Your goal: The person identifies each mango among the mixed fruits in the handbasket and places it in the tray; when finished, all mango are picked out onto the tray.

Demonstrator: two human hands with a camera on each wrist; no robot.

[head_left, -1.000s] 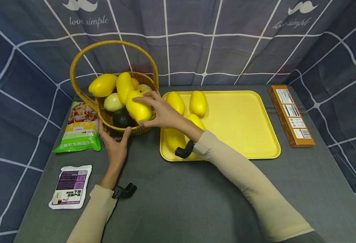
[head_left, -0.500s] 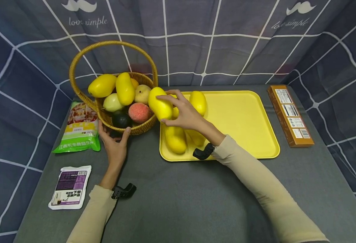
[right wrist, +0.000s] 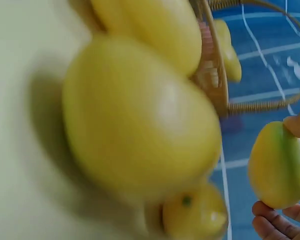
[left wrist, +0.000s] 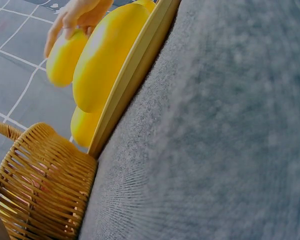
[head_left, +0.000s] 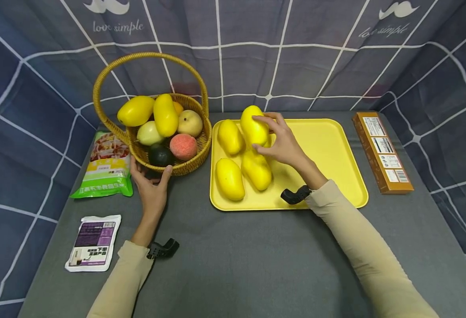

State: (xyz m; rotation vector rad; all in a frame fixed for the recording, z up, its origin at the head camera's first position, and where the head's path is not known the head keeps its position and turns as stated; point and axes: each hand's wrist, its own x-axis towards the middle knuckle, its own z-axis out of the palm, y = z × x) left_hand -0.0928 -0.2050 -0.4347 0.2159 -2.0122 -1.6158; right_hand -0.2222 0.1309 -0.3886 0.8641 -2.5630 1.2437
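In the head view my right hand pinches a yellow mango between thumb and fingers, over the left part of the yellow tray. Several mangoes lie on that tray, one at its front left; the held mango overlaps another behind it. The right wrist view shows the held mango, with a green streak, against the curtain. My left hand holds the front of the wicker basket, thumb against its wall. Inside sit two mangoes, a pinkish peach, a dark avocado and other fruit.
The basket's tall handle arches above the fruit. Left of it lies a green food bag, with a white and purple pouch nearer the front. A brown box lies right of the tray. A checked curtain surrounds the table.
My right hand has carried the mango out of the basket and rightward over the tray, uncovering the peach and a pale round fruit. The left hand stays at the basket.
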